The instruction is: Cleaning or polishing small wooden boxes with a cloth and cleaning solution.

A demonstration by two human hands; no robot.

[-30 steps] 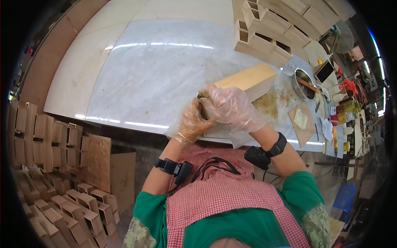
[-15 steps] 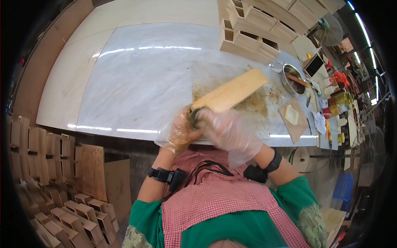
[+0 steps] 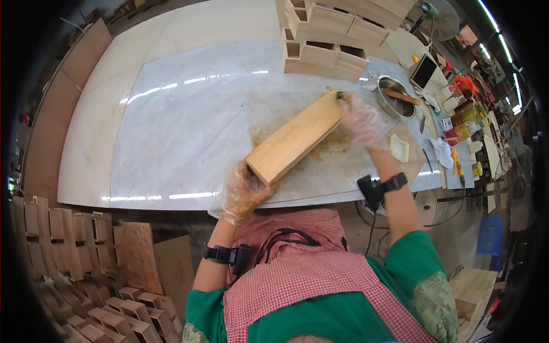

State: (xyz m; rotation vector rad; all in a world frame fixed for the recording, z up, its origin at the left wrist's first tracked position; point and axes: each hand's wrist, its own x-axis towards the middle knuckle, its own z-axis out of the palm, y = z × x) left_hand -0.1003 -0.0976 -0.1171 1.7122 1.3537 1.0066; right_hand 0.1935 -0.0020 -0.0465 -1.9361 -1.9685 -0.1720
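A long, light-coloured wooden box [image 3: 294,137] lies slantwise above the table, one end close to me and the other pointing to the far right. My left hand [image 3: 239,191], in a clear plastic glove with brownish stains, is closed around its near end. At the far end, my right hand [image 3: 361,121], also gloved, presses a small dark pad [image 3: 341,95] against the wood. Motion smears that hand, and its fingers cover most of the pad, so its exact kind cannot be made out.
Brown stains mark the table sheet [image 3: 171,137] around the box. To the right stand a metal bowl [image 3: 394,86] with a wooden stick across it and a small pale tray [image 3: 399,148]. Wooden boxes with compartments [image 3: 326,54] are stacked at the back. More wooden pieces [image 3: 114,314] stand lower left.
My right hand has moved from the box's near end to its far end with the dark pad. The box has shifted left and nearer, showing its side. The view has turned slightly.
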